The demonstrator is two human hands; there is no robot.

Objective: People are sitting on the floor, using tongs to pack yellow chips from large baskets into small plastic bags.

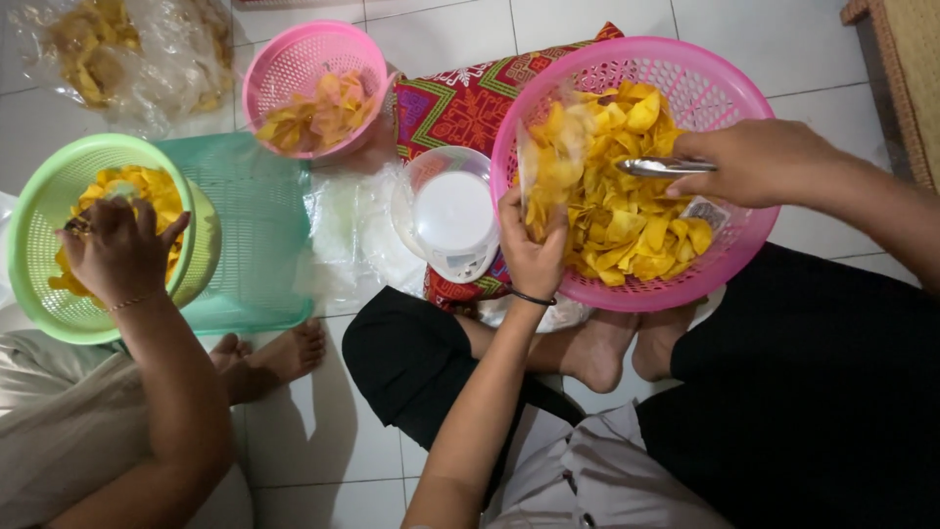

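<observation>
the clear plastic bag (544, 162) stands upright inside the large pink basket (729, 93), its mouth held up at the near rim and partly filled with yellow chips (627, 220). the left hand (529, 250) pinches the bag's lower edge, its grip clamped on the film. the bag looks thin, limp and slippery, so it probably needs holding at the rim or it will sag; the chips look light, stiff and brittle, likely to snap if squeezed. the right hand (759, 162) is closed on metal tongs (661, 167), whose tips point toward the bag over the heap of chips (the heap fills most of the basket).

just left of the basket sits a small white kitchen scale (452, 217) under a clear cover, resting on a red patterned cloth (460, 103) on the tiled floor (323, 441). further off, a small pink basket (294, 59) holds a few chips, and a green basket (49, 196) on a turquoise tray (259, 216) holds more, where another person's hand (117, 250) reaches in. a crumpled plastic sheet (147, 59) with chips lies in the far corner.
</observation>
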